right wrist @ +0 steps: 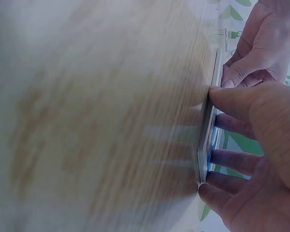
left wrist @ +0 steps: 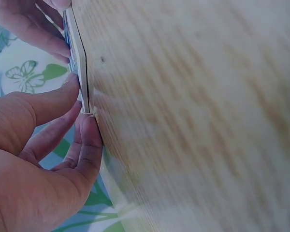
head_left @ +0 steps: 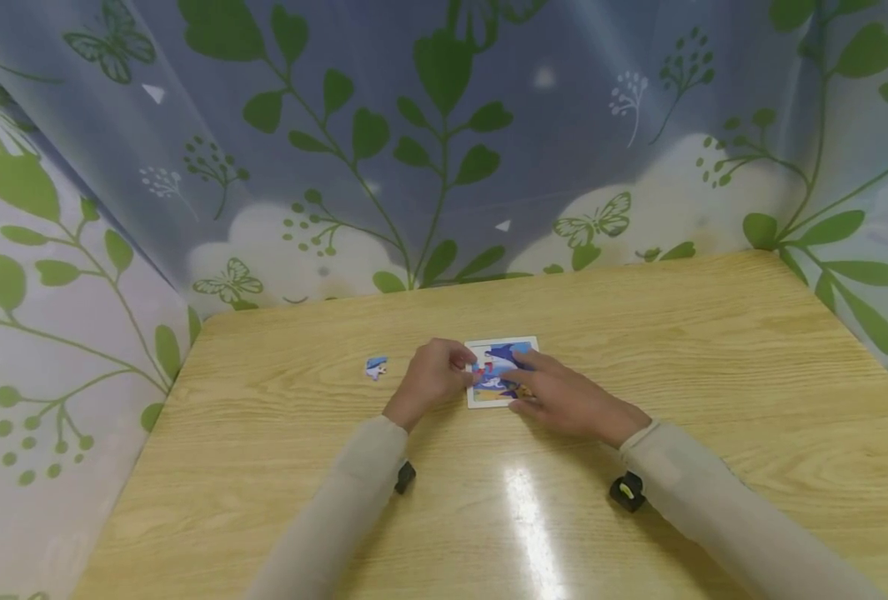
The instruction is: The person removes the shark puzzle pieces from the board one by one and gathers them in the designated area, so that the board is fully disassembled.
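A jigsaw puzzle [head_left: 495, 395] with a sea picture and a white frame lies flat on the wooden table. My left hand [head_left: 432, 375] is at its left edge, fingers bent; thumb and forefinger pinch a small red and blue puzzle piece [head_left: 478, 367] there, mostly hidden by the fingertips. In the left wrist view, other fingers [left wrist: 89, 145] touch the frame's corner, low by the tabletop. Across the right half of the puzzle my right hand [head_left: 564, 393] rests with extended fingers, its thumb [right wrist: 232, 101] along the near edge.
A loose blue and white puzzle piece [head_left: 376, 367] lies on the table [head_left: 263, 467] left of my left hand. Leaf-printed curtain fabric [head_left: 428, 150] hangs behind the table and on both sides. Small black devices [head_left: 627, 492] are worn at both wrists.
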A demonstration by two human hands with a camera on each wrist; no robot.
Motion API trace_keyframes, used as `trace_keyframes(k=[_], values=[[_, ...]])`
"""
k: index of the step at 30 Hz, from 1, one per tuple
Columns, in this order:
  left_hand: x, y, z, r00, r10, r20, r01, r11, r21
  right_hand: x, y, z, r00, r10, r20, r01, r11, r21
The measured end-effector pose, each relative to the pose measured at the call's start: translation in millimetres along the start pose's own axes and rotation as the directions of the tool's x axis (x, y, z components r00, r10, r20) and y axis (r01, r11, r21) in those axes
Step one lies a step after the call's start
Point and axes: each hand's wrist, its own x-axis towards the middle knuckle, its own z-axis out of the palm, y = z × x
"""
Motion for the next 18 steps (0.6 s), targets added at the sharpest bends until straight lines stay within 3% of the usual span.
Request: trace_keyframes(k=[8,18], values=[[-1.2,4.5,-0.6,1.000,-0.020,0.006,0.019,1.000,0.021,0.9,-0.6,1.1,1.000,0.011,0.009,-0.011,1.000,0.000],[2.4,2.9,1.7,1.000,0.000,-0.007,0.000,1.000,0.015,0.7,-1.4,0.0,1.000,0.010,0.008,-0.009,1.000,-0.004]])
